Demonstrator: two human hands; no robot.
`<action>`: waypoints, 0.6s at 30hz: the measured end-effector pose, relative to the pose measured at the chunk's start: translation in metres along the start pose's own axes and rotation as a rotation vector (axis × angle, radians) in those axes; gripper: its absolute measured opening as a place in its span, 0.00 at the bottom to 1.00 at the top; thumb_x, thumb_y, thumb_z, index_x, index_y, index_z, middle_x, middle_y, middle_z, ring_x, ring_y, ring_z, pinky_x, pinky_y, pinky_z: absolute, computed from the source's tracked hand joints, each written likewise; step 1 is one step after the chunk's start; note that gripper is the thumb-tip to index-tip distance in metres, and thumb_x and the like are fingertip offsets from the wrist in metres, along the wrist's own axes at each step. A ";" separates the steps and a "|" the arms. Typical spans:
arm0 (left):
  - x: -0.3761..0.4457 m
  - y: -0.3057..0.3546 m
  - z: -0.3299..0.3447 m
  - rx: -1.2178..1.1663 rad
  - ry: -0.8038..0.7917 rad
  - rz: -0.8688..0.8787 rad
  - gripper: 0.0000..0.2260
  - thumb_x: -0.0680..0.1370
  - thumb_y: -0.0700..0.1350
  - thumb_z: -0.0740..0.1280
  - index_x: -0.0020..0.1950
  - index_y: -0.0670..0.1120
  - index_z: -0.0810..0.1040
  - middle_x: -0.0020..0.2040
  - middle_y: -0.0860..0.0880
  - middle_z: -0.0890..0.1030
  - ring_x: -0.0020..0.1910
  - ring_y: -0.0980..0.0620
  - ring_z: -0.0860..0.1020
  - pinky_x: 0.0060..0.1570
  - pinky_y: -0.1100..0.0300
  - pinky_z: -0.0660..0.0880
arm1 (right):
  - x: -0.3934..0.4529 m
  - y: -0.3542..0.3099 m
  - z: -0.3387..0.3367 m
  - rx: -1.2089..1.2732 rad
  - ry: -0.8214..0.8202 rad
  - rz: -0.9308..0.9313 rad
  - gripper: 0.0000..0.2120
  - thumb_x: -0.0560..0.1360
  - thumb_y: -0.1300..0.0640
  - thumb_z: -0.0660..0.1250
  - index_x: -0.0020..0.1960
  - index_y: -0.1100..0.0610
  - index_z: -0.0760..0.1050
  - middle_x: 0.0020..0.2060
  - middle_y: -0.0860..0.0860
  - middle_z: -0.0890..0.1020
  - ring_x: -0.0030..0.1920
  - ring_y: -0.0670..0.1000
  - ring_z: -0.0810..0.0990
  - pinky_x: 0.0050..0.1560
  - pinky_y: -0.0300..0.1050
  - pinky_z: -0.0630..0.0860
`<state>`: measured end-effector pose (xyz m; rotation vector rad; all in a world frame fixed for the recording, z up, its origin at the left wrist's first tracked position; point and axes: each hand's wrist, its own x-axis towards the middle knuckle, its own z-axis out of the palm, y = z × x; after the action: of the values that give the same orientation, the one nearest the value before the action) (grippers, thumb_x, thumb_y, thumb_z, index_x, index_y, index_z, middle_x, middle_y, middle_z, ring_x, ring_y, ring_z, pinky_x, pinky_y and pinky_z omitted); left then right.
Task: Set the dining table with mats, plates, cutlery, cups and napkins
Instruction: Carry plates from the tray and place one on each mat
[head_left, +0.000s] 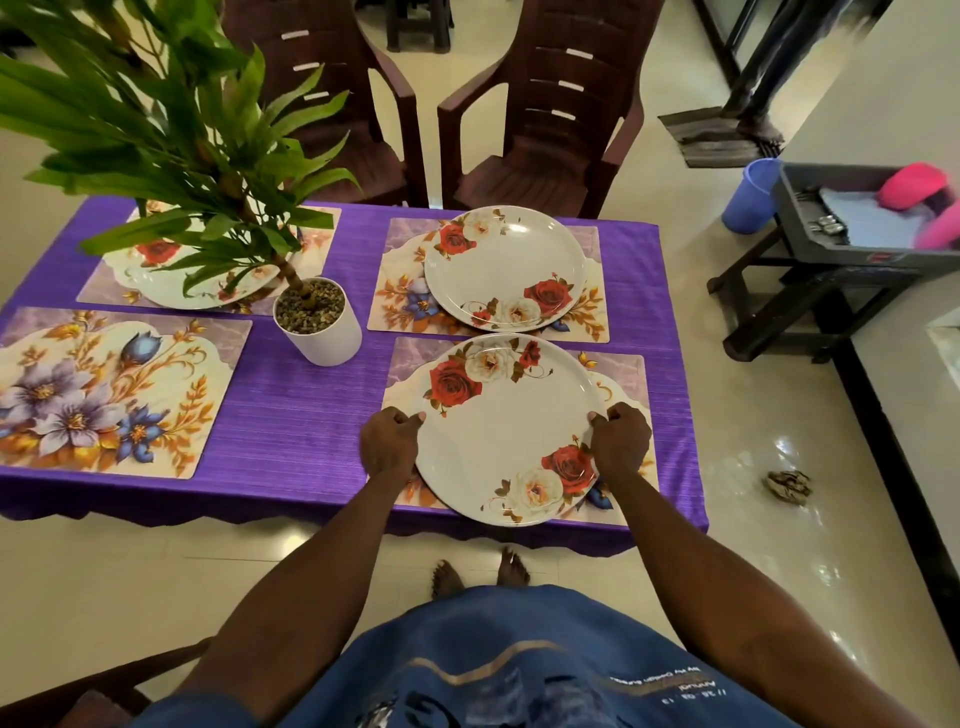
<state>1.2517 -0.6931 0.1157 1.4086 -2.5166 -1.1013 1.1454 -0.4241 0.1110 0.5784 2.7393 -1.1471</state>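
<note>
Here, plate-laying step: both hands, left (389, 447) and right (621, 441), gripped opposite rims of a round white rose-printed plate (506, 431) on the lower-right floral placemat (631, 379). The left-centre floral mat (111, 387) lay bare; likely next, let go, fetch another plate.
</note>
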 end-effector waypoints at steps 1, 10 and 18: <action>0.000 0.000 -0.001 0.010 0.003 0.003 0.15 0.77 0.54 0.70 0.44 0.42 0.79 0.39 0.48 0.78 0.40 0.50 0.76 0.40 0.58 0.70 | -0.001 0.000 0.001 0.004 0.002 0.004 0.10 0.76 0.55 0.70 0.50 0.62 0.79 0.47 0.56 0.82 0.47 0.54 0.79 0.53 0.48 0.74; -0.003 -0.001 0.003 0.091 0.043 0.025 0.17 0.78 0.54 0.69 0.45 0.40 0.82 0.42 0.43 0.83 0.42 0.44 0.81 0.41 0.54 0.76 | -0.015 -0.012 0.001 0.044 0.101 0.058 0.10 0.79 0.58 0.66 0.55 0.64 0.77 0.51 0.59 0.80 0.53 0.59 0.80 0.54 0.53 0.76; -0.011 0.007 0.001 -0.010 0.112 0.052 0.14 0.80 0.53 0.66 0.48 0.42 0.79 0.44 0.45 0.81 0.44 0.47 0.79 0.45 0.52 0.78 | -0.014 -0.016 -0.001 -0.056 0.065 0.053 0.10 0.80 0.56 0.64 0.57 0.63 0.76 0.53 0.58 0.81 0.54 0.58 0.80 0.57 0.53 0.76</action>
<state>1.2529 -0.6817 0.1221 1.3541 -2.4517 -0.9965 1.1520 -0.4376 0.1260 0.6888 2.7820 -1.0546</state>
